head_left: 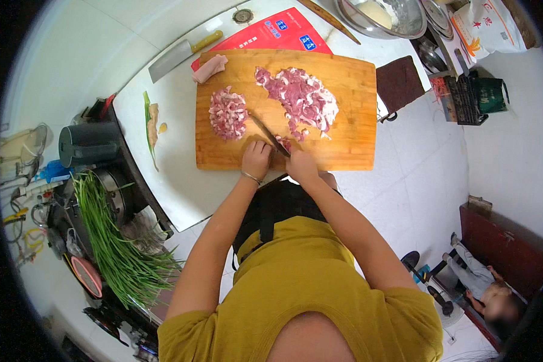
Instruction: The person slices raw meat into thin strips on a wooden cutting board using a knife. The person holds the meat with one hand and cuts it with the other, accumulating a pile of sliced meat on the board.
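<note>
My right hand grips a kitchen knife near the front edge of a wooden cutting board. The blade slants up and left across the board. Beside it, my left hand rests at the board's edge with fingers curled in; what they hold, if anything, is hidden. A few bits of meat lie by the blade near my right hand. Ahead of my left hand sits a pile of diced meat. Further right spreads a larger heap of sliced meat. A pale pink piece of meat lies at the far left corner.
A cleaver lies behind the board, near a red packet. Ginger and a green onion are on the left. A metal bowl stands far right. Long green chives hang at left. A person is at lower right.
</note>
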A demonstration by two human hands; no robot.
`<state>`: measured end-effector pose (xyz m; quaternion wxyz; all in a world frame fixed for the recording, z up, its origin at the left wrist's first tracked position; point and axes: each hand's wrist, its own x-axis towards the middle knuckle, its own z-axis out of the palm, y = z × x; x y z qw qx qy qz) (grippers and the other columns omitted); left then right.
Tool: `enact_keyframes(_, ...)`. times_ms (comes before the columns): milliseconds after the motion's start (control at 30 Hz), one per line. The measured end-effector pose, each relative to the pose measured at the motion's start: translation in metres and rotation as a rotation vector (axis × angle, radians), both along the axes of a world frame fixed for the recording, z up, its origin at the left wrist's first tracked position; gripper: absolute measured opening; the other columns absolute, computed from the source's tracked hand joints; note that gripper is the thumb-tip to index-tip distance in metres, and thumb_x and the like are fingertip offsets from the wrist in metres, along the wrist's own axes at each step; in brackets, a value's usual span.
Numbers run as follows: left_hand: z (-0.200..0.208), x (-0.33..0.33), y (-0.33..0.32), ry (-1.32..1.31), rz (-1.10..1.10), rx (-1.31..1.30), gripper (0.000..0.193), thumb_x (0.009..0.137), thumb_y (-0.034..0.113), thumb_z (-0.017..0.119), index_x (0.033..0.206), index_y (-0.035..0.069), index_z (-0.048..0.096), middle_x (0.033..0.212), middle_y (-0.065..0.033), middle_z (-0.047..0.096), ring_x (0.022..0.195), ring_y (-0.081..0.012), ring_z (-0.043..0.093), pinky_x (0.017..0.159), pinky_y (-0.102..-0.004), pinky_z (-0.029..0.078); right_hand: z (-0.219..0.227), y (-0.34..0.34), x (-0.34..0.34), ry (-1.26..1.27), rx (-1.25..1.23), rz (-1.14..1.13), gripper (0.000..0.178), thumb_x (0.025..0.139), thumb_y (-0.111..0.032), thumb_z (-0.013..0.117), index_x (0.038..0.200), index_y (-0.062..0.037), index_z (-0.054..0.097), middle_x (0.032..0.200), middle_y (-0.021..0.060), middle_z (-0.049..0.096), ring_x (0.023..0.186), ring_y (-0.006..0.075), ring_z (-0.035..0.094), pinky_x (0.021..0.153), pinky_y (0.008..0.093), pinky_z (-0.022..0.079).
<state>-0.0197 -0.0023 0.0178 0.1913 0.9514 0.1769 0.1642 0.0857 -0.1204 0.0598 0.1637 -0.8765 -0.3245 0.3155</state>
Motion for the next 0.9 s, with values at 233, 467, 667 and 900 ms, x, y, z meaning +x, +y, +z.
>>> enact_keyframes(233, 0.005, 0.039, -0.002, 0.01, 0.049, -0.189, 0.025, 0.072, 0.002, 0.056, 0.098, 0.006, 0.056, 0.11, -0.0145, 0.052, 0.1, -0.0326, 0.05, 0.086, -0.0391, 0.043, 0.033, -0.023, 0.042, -0.025, 0.108, -0.086, 0.022, 0.079, -0.013, 0.055, 0.098, -0.0039, 0.058, 0.075, 0.0259, 0.061, 0.071, 0.0413, 0.061, 0.065, 0.0501, 0.049)
enact_keyframes(467, 0.016, 0.081, -0.026, -0.024, -0.113, -0.347, 0.044, 0.068, 0.005, 0.058, 0.112, 0.008, 0.055, 0.115, -0.0138, 0.048, 0.105, -0.0341, 0.046, 0.091, -0.0407, 0.039, 0.035, -0.073, 0.065, 0.029, 0.083, -0.289, 0.031, 0.077, -0.014, 0.061, 0.104, -0.0001, 0.057, 0.082, 0.0281, 0.06, 0.081, 0.0436, 0.058, 0.07, 0.0469, 0.047)
enact_keyframes(667, -0.001, 0.086, -0.048, 0.031, -0.331, 0.023, 0.026, 0.074, 0.017, 0.057, 0.099, 0.01, 0.057, 0.099, -0.0065, 0.053, 0.1, -0.0251, 0.05, 0.087, -0.0408, 0.04, 0.035, -0.082, 0.068, 0.007, 0.101, -0.269, 0.023, 0.079, -0.016, 0.061, 0.094, 0.0016, 0.057, 0.078, 0.0294, 0.059, 0.077, 0.0445, 0.058, 0.068, 0.0492, 0.047)
enact_keyframes(900, 0.001, 0.048, 0.002, 0.024, -0.568, 0.306, 0.032, 0.076, 0.017, 0.049, 0.104, 0.003, 0.057, 0.102, -0.0088, 0.055, 0.103, -0.0249, 0.051, 0.095, -0.0394, 0.039, 0.029, -0.079, 0.068, 0.03, 0.084, -0.259, 0.022, 0.079, -0.018, 0.061, 0.09, 0.0005, 0.056, 0.075, 0.0288, 0.059, 0.074, 0.0446, 0.059, 0.066, 0.0512, 0.047)
